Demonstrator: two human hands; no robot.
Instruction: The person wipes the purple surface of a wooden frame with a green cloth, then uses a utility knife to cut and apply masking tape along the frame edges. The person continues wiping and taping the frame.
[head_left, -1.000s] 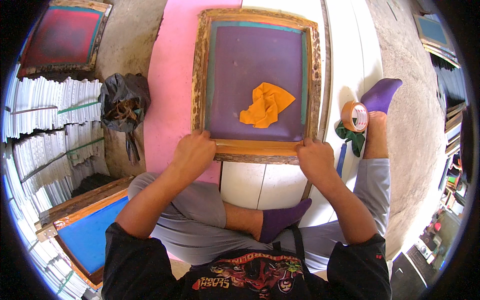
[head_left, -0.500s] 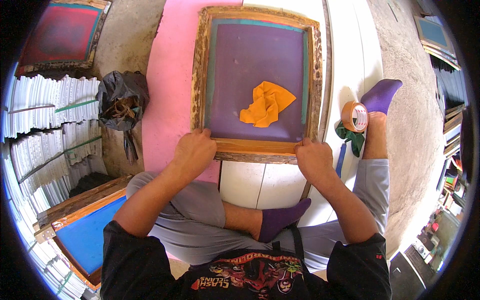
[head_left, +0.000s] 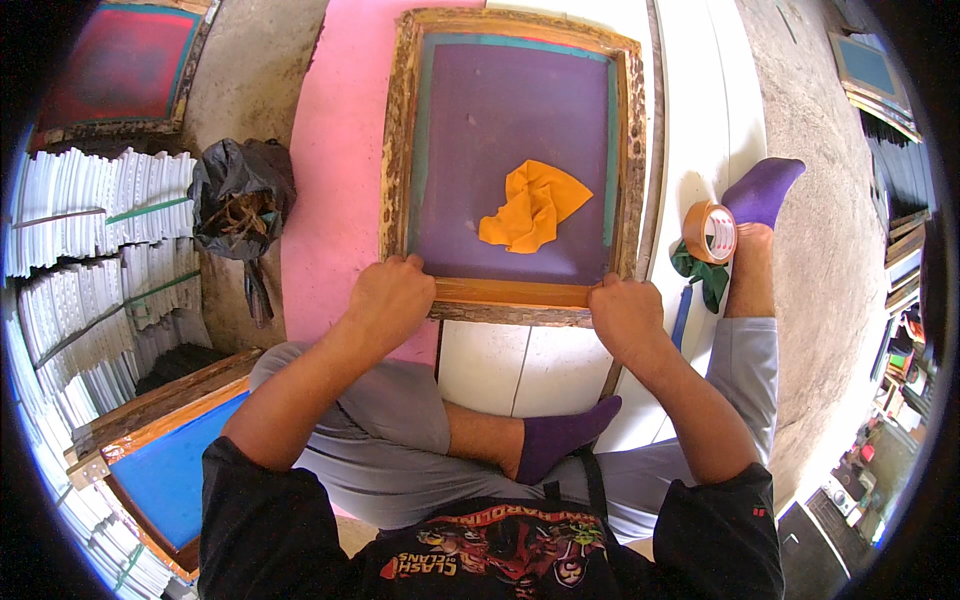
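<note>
left hand [head_left: 392,298] and right hand [head_left: 627,308] — fingers curled in — grip the near corners of the wood-framed purple screen [head_left: 510,115], barely shifted on pink-and-white boards [head_left: 335,150], orange cloth [head_left: 535,208] atop — seemingly steady control.

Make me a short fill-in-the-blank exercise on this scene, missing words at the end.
1. The left hand and right hand grip the two near ____ of the wooden frame.
2. The cloth inside the frame is ____ in colour.
3. The roll of tape lies by the person's ____ foot.

Missing words: corners; orange; right.
</note>
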